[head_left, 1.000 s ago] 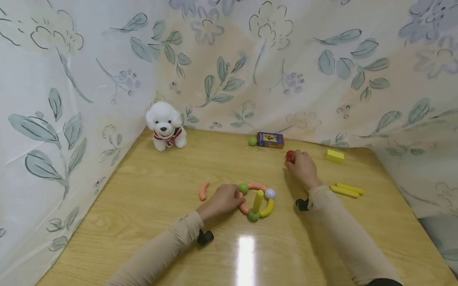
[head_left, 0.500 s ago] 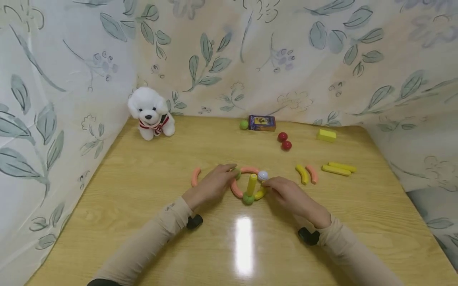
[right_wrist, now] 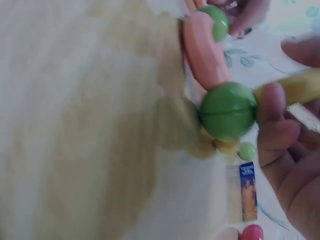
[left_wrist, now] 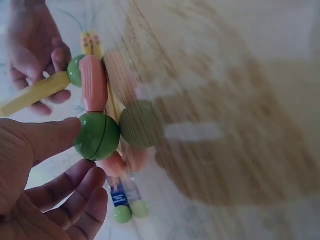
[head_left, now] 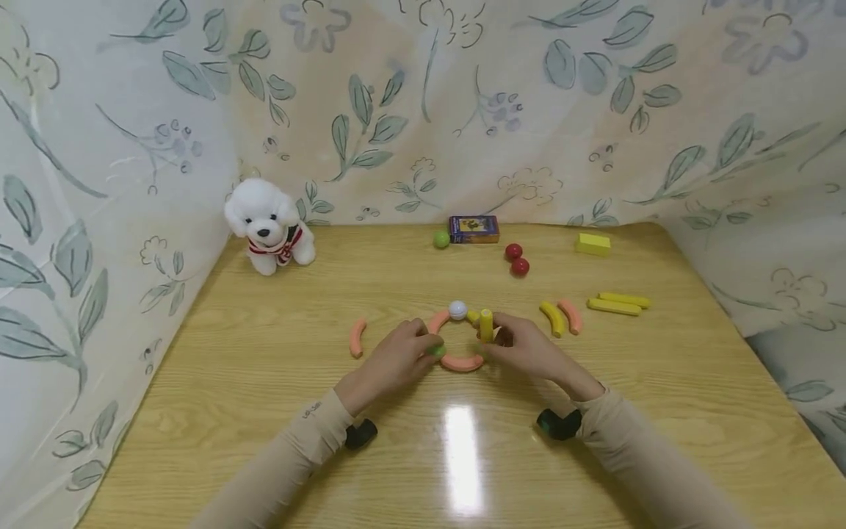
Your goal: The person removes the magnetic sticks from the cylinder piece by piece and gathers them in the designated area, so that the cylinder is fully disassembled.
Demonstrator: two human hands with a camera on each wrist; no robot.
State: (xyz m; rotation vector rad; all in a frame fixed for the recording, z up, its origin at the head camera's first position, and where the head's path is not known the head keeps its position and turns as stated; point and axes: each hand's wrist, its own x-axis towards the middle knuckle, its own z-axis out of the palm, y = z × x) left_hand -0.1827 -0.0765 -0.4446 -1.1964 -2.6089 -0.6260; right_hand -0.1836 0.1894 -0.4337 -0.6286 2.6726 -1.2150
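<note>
A ring of salmon curved rods (head_left: 462, 364), a yellow curved rod (head_left: 472, 316) and balls lies on the table. My left hand (head_left: 393, 360) pinches a glossy green ball (left_wrist: 97, 136) at the ring's left, thumb on one side and fingers on the other. Across the ring, my right hand (head_left: 529, 349) grips around another green ball (right_wrist: 227, 111), from which a straight yellow rod (head_left: 485, 327) stands up between thumb and fingers. A white ball (head_left: 457, 310) forms the far side of the ring.
Loose salmon (head_left: 358, 338) and yellow (head_left: 552, 319) curved rods flank the hands. Two straight yellow rods (head_left: 615, 306) lie farther right. Behind are red balls (head_left: 520, 267), a green ball (head_left: 441, 239), a small box (head_left: 474, 229), a yellow block (head_left: 593, 245) and a plush dog (head_left: 267, 224).
My right hand has left the red balls and come to the ring. The ring has turned counterclockwise: the white ball moved to the far side, the upright yellow rod to the right.
</note>
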